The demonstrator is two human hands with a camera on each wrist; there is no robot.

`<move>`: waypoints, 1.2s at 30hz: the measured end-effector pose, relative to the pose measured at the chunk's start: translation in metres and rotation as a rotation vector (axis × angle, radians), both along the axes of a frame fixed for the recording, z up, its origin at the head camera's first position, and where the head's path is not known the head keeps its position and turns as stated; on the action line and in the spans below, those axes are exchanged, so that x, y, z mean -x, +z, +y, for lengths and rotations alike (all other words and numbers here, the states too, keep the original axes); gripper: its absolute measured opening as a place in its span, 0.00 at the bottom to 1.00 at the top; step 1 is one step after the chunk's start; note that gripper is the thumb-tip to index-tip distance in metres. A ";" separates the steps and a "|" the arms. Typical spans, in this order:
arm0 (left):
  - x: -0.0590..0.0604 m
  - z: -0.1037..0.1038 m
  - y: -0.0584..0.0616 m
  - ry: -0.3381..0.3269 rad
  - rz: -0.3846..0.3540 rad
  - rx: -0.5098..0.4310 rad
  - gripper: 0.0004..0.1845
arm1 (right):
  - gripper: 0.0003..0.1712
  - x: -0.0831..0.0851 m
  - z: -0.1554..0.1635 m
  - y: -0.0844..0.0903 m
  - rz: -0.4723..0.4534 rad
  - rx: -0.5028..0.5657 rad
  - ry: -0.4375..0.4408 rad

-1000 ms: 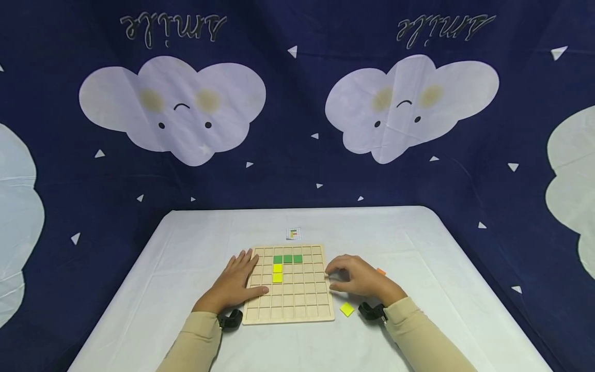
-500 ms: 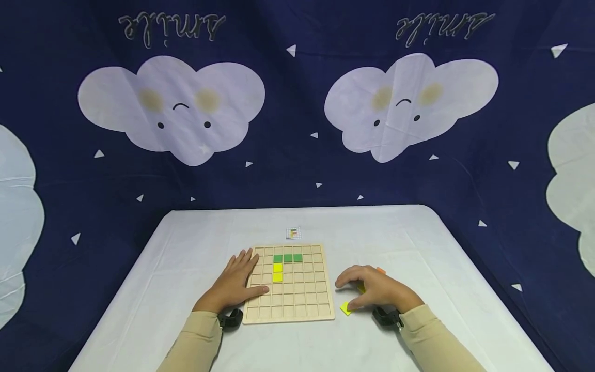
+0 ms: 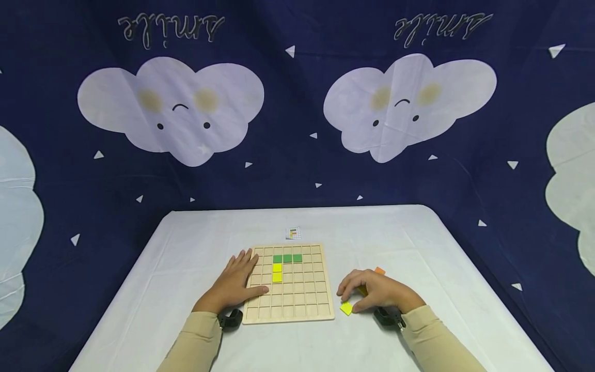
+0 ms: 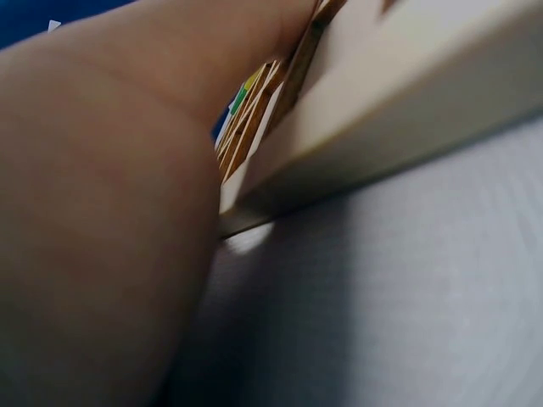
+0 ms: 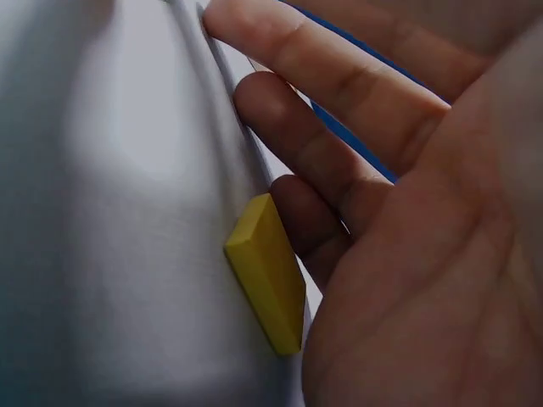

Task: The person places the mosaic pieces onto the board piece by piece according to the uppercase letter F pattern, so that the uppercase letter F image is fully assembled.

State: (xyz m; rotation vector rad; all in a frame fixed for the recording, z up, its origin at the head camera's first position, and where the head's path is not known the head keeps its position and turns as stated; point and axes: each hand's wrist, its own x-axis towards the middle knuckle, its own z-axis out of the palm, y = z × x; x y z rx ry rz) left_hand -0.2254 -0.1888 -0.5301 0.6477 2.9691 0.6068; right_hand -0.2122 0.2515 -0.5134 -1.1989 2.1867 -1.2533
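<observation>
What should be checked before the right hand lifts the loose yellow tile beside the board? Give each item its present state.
1. Right hand at the yellow tile: ok, fingers touch it.
2. Firm pinch on the tile: cannot tell; the right wrist view shows it against a finger, tilted.
3. Left hand resting on the wooden board: ok.
4. Free cells on the board: ok, most are bare.
5. Pattern card visible beyond the board: ok.
6. Orange tile clear of the hand: cannot tell.

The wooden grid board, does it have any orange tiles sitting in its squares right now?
No: the wooden grid board holds only three green tiles and two yellow tiles; the orange tile lies on the table beyond the right hand.
</observation>
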 end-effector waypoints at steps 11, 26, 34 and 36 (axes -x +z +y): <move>-0.001 0.000 -0.002 0.002 -0.007 -0.014 0.60 | 0.12 0.000 0.002 0.000 0.003 0.021 0.079; -0.002 0.000 0.001 -0.002 0.009 -0.021 0.60 | 0.13 0.002 -0.002 -0.008 0.132 -0.007 0.065; -0.002 0.000 0.002 -0.006 0.001 -0.015 0.60 | 0.11 -0.001 -0.007 -0.004 0.174 -0.006 0.063; -0.003 0.000 0.003 -0.006 -0.001 -0.013 0.59 | 0.11 -0.002 -0.007 -0.003 0.170 -0.009 0.057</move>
